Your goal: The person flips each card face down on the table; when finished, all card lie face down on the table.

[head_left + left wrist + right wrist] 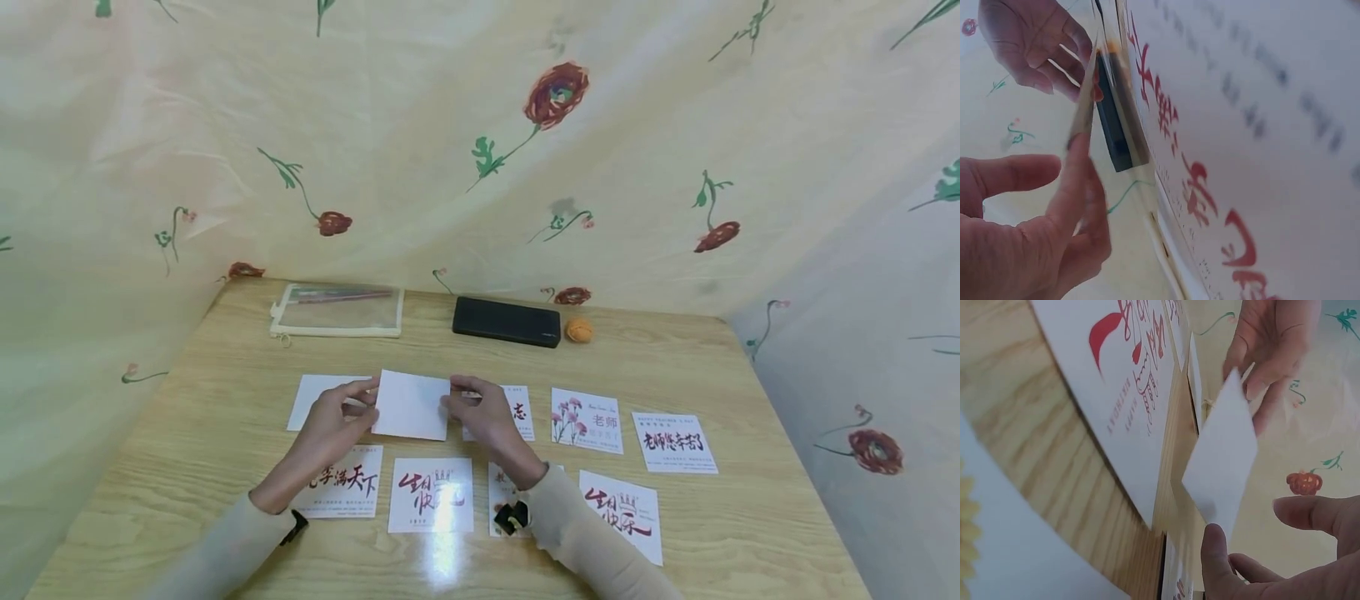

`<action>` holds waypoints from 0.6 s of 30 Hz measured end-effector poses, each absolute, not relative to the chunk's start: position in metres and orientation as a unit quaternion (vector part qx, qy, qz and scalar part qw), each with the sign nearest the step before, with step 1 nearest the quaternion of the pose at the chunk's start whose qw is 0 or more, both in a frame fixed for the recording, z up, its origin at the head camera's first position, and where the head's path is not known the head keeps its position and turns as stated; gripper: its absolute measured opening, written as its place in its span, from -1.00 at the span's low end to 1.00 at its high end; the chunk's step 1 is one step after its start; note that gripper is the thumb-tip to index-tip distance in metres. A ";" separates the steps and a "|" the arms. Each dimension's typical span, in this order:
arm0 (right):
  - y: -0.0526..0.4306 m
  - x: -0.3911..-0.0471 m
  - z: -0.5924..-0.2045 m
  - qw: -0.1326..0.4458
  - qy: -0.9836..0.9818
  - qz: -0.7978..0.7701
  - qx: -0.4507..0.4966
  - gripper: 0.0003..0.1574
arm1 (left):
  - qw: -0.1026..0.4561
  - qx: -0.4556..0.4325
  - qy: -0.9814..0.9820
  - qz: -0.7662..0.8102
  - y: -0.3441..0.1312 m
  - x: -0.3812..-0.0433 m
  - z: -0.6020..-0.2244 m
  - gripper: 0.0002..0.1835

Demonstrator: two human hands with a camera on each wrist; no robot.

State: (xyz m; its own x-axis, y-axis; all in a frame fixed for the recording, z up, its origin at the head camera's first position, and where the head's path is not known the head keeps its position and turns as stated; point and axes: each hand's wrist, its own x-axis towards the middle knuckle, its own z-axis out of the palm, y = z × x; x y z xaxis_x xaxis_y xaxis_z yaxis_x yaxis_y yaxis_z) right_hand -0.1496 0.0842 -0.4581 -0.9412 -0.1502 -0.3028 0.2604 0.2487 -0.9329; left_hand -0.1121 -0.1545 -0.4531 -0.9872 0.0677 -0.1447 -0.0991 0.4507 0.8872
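A cream cloth (420, 150) printed with red flowers and green stems hangs behind and around the bench (637, 358), a pale wood-grain surface with a bright glare near its front edge. Two pale sleeves (225, 542) reach in from the front. At the back left lies a translucent zip pouch (337, 321) with slim reddish sticks inside. The left hand (337, 414) grasps the left edge of a blank white card with its fingertips, and the right hand (487, 417) grasps the right edge likewise, its thumb standing clear. A black case (507, 322) lies at the back, right of the pouch. The white card (411, 406) is held up off the bench between the hands, tilted. Beneath lie eight more cards in two rows of four: a blank card (318, 396) partly under the left hand, and seven printed cards (431, 496), several with red lettering, one with pink flowers. Smallest is a round brown walnut (579, 331), just beside the case's right end
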 end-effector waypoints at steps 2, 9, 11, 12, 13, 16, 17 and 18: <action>0.084 -0.151 -0.459 0.172 0.772 -0.610 0.043 -0.42 | 0.090 -0.002 0.857 0.508 -0.154 -0.113 -0.453 -0.49; 0.085 -0.150 -0.460 0.183 0.778 -0.600 0.038 -0.41 | 0.103 0.015 0.869 0.484 -0.154 -0.116 -0.454 -0.51; 0.085 -0.150 -0.460 0.185 0.781 -0.596 0.034 -0.40 | 0.108 0.013 0.869 0.484 -0.154 -0.116 -0.454 -0.50; 0.085 -0.150 -0.461 0.185 0.782 -0.594 0.032 -0.40 | 0.111 0.012 0.869 0.482 -0.154 -0.116 -0.454 -0.48; 0.085 -0.150 -0.461 0.184 0.784 -0.592 0.027 -0.40 | 0.115 0.011 0.870 0.480 -0.154 -0.116 -0.454 -0.47; 0.086 -0.151 -0.461 0.181 0.785 -0.592 0.015 -0.40 | 0.132 0.005 0.873 0.470 -0.153 -0.116 -0.454 -0.42; 0.087 -0.151 -0.462 0.181 0.783 -0.594 0.014 -0.39 | 0.137 0.003 0.873 0.468 -0.153 -0.115 -0.454 -0.40; 0.087 -0.151 -0.462 0.182 0.782 -0.596 0.012 -0.39 | 0.142 0.002 0.874 0.464 -0.153 -0.115 -0.454 -0.39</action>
State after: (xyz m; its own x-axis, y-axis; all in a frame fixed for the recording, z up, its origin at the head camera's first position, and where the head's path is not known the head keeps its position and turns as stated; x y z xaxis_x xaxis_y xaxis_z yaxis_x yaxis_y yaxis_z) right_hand -0.1506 0.0868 -0.4616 -0.9333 -0.1975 -0.2999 0.2366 0.2901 -0.9273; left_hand -0.1151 -0.1532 -0.4540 -0.9598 0.1357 -0.2458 -0.1274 0.5696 0.8120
